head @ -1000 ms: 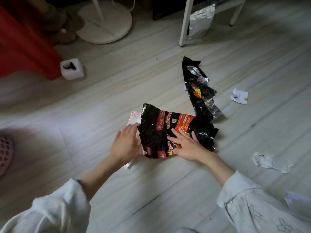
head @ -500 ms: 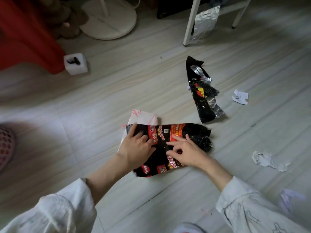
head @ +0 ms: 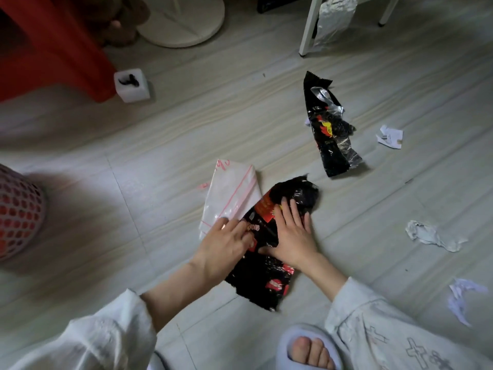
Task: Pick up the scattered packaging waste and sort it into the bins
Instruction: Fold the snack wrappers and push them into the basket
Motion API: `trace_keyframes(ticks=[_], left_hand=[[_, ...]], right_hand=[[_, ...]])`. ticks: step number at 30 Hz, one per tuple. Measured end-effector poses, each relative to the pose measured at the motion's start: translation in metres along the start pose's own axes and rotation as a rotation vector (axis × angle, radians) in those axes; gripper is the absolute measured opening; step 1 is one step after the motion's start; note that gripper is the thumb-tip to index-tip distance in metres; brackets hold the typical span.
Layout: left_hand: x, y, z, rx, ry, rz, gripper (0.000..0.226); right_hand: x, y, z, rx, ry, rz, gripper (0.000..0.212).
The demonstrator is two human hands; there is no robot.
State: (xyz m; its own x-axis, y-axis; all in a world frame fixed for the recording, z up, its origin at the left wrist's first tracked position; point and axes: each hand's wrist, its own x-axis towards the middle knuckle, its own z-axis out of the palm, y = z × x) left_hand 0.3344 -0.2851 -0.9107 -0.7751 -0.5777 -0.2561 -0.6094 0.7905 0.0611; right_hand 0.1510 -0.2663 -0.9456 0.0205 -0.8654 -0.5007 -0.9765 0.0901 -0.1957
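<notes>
From the head camera, you are crouched over the floor (head: 160,145) with both hands on a black wrapper (head: 269,271) that lies flat just in front of your slippered foot (head: 309,348). Your right hand (head: 290,236) is spread, fingers straight, palm pressing down on the wrapper's upper half; it grips nothing. Your left hand (head: 226,244) lies on the wrapper's left edge with fingers extended and only lightly bent, also pressing rather than pinching. By the look of it you are flattening the crinkled foil so it folds small, and two flat palms are what keep it from springing back.

A clear bag (head: 229,198) with red lines lies partly under the wrapper's left edge, so it may be meant to go with it. A second black wrapper (head: 330,134) lies well apart toward the upper right. Paper scraps (head: 389,136) lie on the floor to your right, a crumpled scrap (head: 432,236) nearer you and another (head: 461,295) by your right sleeve. A silver pouch (head: 333,17) leans against a white table leg (head: 309,25).

The mesh basket (head: 18,212) at the left edge may be one bin; whether it is, I cannot tell. Most of the litter is not yet collected.
</notes>
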Motion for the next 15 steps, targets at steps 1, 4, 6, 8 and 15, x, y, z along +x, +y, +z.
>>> trace_keyframes(ticks=[1, 4, 6, 8, 15], left_hand=[[0.001, -0.004, -0.001, 0.006, -0.015, 0.0, 0.041], [-0.003, -0.004, 0.007, 0.106, -0.19, 0.009, 0.069], [-0.01, -0.002, 0.018, 0.12, -0.263, -0.053, 0.073], [-0.019, 0.0, 0.025, 0.084, -0.252, -0.125, 0.079], [-0.029, -0.003, 0.029, -0.065, 0.038, -0.205, 0.076]], right_hand=[[-0.002, 0.003, 0.0, -0.043, -0.026, -0.073, 0.113], [-0.014, 0.007, 0.002, -0.146, -0.07, -0.268, 0.113], [-0.02, 0.011, 0.007, -0.188, -0.049, -0.354, 0.112], [-0.025, 0.012, 0.01, -0.147, -0.034, -0.383, 0.106], [-0.03, 0.013, 0.01, 0.202, 0.18, -0.42, 0.048]])
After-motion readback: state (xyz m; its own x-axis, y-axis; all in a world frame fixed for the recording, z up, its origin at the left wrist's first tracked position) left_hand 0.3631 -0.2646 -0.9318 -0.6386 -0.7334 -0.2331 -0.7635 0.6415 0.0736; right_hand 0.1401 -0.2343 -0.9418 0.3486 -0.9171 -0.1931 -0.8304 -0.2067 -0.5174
